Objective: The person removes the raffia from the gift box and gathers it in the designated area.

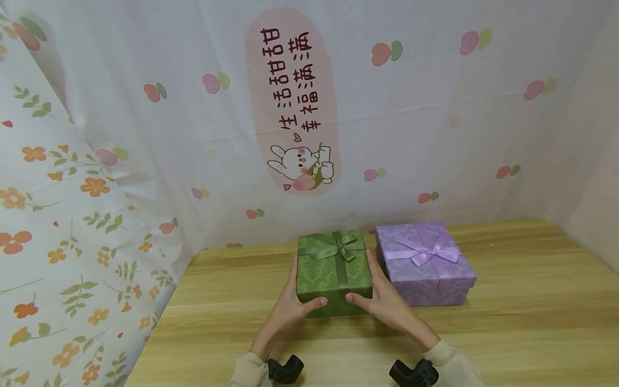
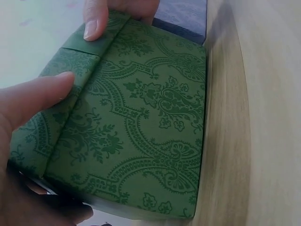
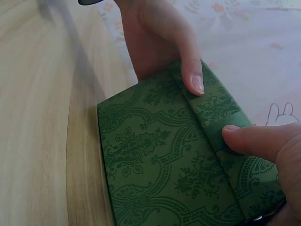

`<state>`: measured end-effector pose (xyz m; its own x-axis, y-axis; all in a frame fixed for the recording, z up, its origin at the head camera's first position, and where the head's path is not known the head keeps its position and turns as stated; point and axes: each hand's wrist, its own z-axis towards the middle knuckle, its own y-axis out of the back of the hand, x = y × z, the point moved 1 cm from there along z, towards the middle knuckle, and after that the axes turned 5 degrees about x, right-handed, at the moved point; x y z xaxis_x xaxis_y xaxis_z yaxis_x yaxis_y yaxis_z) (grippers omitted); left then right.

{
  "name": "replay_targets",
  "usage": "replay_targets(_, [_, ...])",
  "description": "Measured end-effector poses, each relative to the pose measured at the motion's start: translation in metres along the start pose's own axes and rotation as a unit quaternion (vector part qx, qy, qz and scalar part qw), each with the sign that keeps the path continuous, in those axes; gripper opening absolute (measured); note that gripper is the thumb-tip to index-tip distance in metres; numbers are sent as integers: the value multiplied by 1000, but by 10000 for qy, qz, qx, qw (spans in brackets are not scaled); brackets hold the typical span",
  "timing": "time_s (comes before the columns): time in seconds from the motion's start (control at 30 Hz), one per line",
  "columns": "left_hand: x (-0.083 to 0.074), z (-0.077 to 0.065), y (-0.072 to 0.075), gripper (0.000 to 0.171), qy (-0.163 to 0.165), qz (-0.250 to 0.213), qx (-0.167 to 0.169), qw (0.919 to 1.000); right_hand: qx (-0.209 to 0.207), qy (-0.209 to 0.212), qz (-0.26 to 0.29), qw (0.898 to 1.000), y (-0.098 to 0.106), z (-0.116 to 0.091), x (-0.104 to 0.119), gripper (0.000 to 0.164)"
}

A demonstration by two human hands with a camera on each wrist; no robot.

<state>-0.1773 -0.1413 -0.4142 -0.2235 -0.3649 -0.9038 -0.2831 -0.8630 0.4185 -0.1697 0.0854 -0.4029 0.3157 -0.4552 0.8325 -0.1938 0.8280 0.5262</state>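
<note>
A green patterned gift box (image 1: 332,274) with a green ribbon bow on its lid sits between both hands on the wooden table. My left hand (image 1: 292,303) grips its left side, thumb on the front edge of the lid. On the opposite side my right hand (image 1: 387,298) holds it the same way, its thumb near the ribbon. The left wrist view shows the box's front face (image 2: 146,113) close to the tabletop, with both thumbs on the lid's rim. In the right wrist view, the damask pattern of the green box (image 3: 155,160) fills the middle.
Just right of the green box stands a purple gift box (image 1: 425,263) with a lilac bow, close beside my right hand. The wooden table (image 1: 532,322) reaches back to a white printed curtain (image 1: 411,118). A floral cloth (image 1: 72,242) hangs at the left.
</note>
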Motion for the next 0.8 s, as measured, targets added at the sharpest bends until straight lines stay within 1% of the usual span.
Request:
replay_targets(0.2, [-4, -1, 2, 111, -33, 14, -15, 10000, -13, 36, 0, 10000, 1, -1, 3, 107])
replay_targets(0.4, [-7, -2, 2, 111, 46, 231, -52, 9997, 29, 29, -17, 10000, 3, -1, 5, 107])
replay_targets(0.63, [-6, -1, 3, 110, -107, 237, -23, 9997, 73, -3, -17, 10000, 3, -1, 5, 106])
replay_targets(0.8, [-7, -1, 5, 109, -205, 233, -37, 9995, 50, 97, -105, 9999, 3, 1, 6, 106])
